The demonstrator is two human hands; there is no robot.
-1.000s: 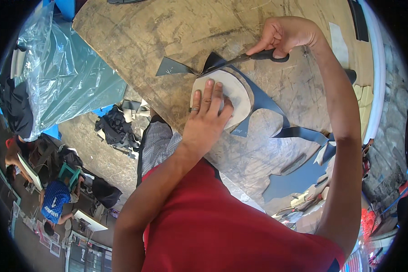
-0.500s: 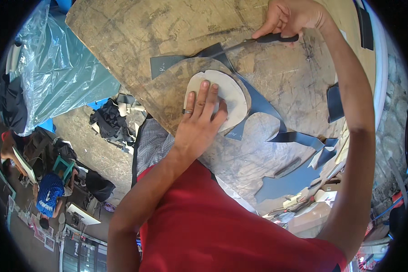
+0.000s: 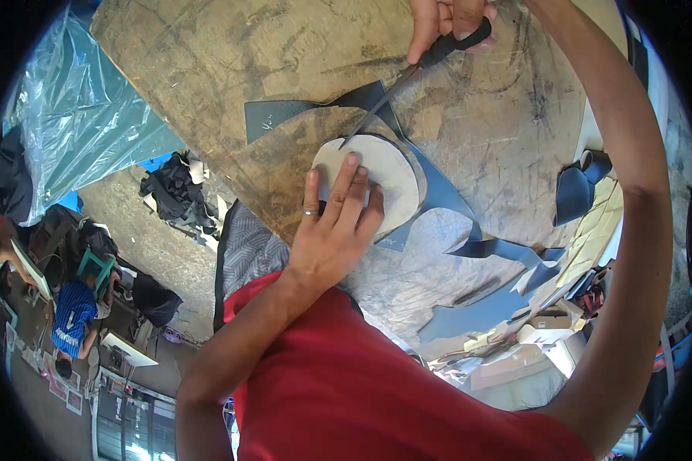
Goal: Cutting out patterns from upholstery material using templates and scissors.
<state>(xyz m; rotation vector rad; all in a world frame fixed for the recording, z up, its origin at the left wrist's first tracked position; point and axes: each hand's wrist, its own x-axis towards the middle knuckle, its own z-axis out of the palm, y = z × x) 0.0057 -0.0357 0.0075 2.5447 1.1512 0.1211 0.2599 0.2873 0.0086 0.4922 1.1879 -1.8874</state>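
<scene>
White template (image 3: 398,175), head view: one rounded piece, lying on the table (image 3: 207,92) beside the dark blue-grey sheet (image 3: 438,188).
Left hand (image 3: 332,234): one, with fingers spread; its grip is closed around nothing and presses flat on the template, I think to stop it from sliding.
Right hand (image 3: 452,19): one, partly outside the upper border; its grip is closed around the black handle (image 3: 450,48) of one long blade (image 3: 383,104).
Blade point: at the template's upper edge; the handle stays well apart from the left hand, probably for the safety of the fingers.
Other pieces: one flat blue-grey piece (image 3: 477,311), one dark curled piece (image 3: 573,196).
</scene>
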